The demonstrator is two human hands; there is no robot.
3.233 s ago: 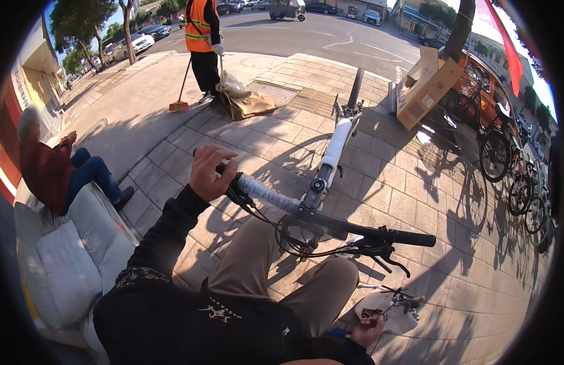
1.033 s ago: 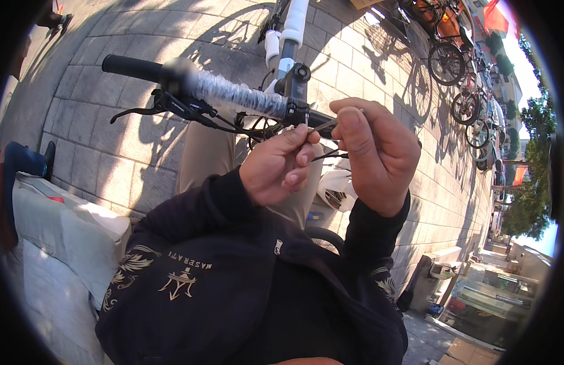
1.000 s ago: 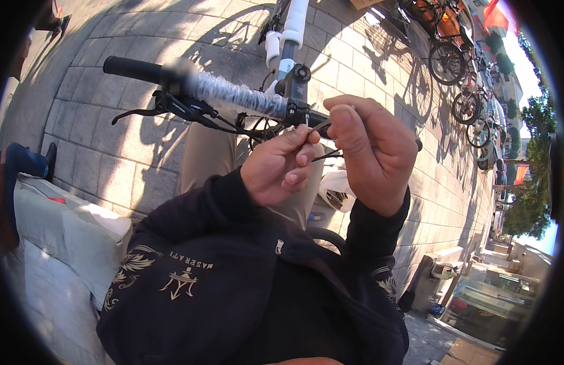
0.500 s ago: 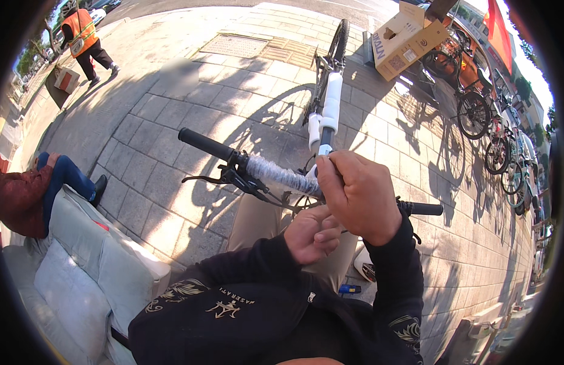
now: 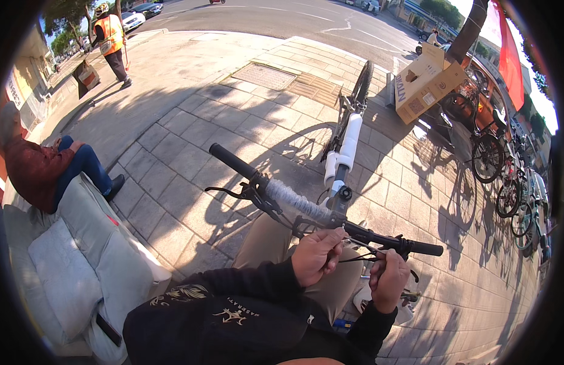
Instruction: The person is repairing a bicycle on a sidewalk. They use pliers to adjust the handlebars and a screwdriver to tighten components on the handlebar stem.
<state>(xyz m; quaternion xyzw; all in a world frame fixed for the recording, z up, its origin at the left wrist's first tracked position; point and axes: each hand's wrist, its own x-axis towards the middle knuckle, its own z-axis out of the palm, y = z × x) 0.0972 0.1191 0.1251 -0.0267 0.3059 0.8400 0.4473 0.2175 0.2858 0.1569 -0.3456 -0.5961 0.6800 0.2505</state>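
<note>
A bicycle lies in front of me with white padding on its frame (image 5: 349,140) and cloudy wrap along part of the black handlebar (image 5: 294,198). My left hand (image 5: 318,258) is closed at the stem clamp (image 5: 339,207), thumb and fingertips pinched on one end of a thin metal tool (image 5: 362,243), like a hex key. My right hand (image 5: 388,280), just right of it and below the bar, has its fingers curled on the tool's other end. A white bag (image 5: 364,298) of small items lies below, partly hidden behind my right hand.
A seated person (image 5: 38,167) is at left beside a padded grey seat (image 5: 81,255). A worker in an orange vest (image 5: 111,36) walks by the pavement edge. At right are a cardboard box (image 5: 425,85), a tree trunk and parked bicycles (image 5: 488,158); the road runs beyond.
My hands went from the grip and bag to the stem. Since half a second ago my right hand has dropped down and right, uncovering the stem. The view has tilted up.
</note>
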